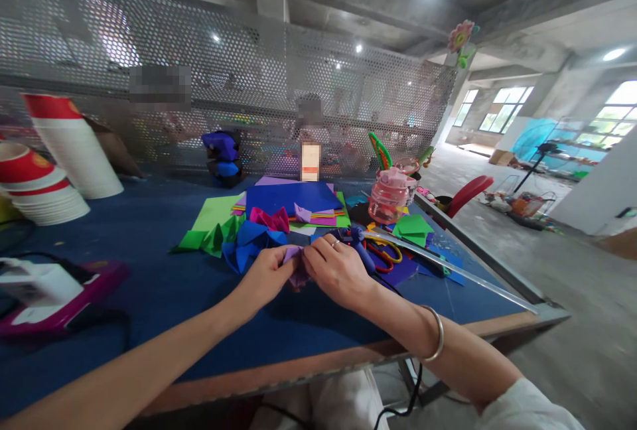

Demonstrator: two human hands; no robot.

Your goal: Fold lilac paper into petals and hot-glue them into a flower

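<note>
Above the blue tabletop (189, 324), my left hand (265, 277) pinches a folded light purple paper (296, 271) from its left side. My right hand (338, 271) has its fingers closed on the same paper from the right, a ring and a bracelet showing on that side. Just behind the hands lie folded blue paper (253, 237), folded green paper (219, 236) and a folded pink piece (270, 219). A stack of coloured sheets topped with dark blue (291, 196) is farther back. The purple paper is partly hidden by my fingers.
Paper cups (74, 151) and a magenta power strip (94, 290) are at left. At right are a blue glue gun (362, 251), scissors (393, 252), a clear stick (462, 272) and a pink jar (391, 198). A perforated metal screen (239, 58) stands behind.
</note>
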